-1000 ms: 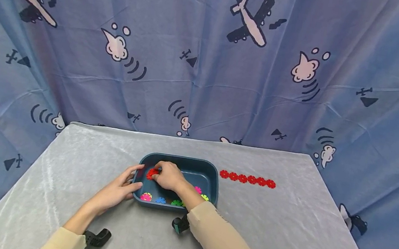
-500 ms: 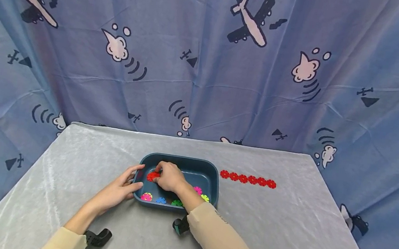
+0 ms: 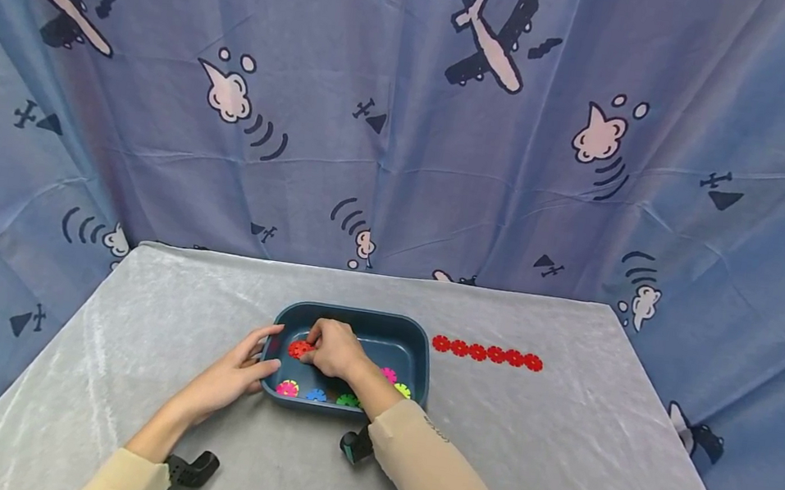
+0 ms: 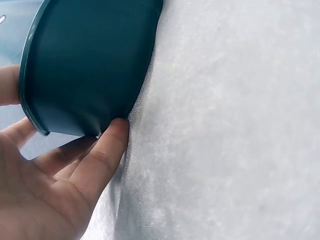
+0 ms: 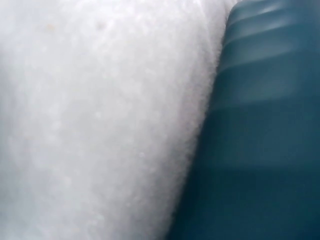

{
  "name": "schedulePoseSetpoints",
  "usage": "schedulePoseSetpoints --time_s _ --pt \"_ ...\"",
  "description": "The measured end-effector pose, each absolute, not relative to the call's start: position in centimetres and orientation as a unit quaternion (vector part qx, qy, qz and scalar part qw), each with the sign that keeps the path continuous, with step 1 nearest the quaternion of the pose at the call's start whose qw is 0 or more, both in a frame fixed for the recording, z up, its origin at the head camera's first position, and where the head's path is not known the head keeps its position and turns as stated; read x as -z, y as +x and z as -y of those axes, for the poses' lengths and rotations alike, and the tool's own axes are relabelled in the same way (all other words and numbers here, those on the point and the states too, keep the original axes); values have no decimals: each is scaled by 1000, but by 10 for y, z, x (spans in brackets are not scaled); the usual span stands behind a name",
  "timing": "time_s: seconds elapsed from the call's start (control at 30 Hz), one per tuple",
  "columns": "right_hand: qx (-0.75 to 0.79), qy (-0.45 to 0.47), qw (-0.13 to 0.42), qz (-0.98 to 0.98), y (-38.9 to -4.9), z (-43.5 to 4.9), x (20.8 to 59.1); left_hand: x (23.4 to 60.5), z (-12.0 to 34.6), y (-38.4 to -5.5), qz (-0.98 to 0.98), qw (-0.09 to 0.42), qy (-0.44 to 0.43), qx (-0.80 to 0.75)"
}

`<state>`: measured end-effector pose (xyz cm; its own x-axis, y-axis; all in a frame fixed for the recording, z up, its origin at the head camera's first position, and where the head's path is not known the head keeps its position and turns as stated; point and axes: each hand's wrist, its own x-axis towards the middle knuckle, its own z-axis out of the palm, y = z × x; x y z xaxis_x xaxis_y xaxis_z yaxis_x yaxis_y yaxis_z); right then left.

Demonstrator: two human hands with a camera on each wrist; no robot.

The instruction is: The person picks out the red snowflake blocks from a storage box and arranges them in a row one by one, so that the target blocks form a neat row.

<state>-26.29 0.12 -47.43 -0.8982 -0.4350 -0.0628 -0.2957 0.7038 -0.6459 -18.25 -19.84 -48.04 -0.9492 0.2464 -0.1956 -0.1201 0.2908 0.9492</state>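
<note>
In the head view a dark teal plastic bin stands on the table. My left hand holds its left end, with thumb and index finger at the rim; in the left wrist view other fingers lie against the outer wall. My right hand reaches inside the bin and pinches the right edge of a red flower-shaped disc near the left end. Part of that disc is hidden by the fingertips. The right wrist view shows only the bin's outer side and cloth, not the hand.
A pink and yellow disc, a blue disc and a green disc lie along the bin's near side. Pink and yellow-green discs lie at its right. A row of several red discs lies right of the bin.
The red disc, tilted up a second ago, now lies flatter and slightly lower in the view. My right hand has shifted a little; the left hand and bin have stayed put.
</note>
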Motion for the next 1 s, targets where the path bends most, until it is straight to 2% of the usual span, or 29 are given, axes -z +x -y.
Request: schedulePoseSetpoints --time_s 1.0 --pt "364 -225 125 -895 -256 -12 462 481 199 -182 -787 158 44 -595"
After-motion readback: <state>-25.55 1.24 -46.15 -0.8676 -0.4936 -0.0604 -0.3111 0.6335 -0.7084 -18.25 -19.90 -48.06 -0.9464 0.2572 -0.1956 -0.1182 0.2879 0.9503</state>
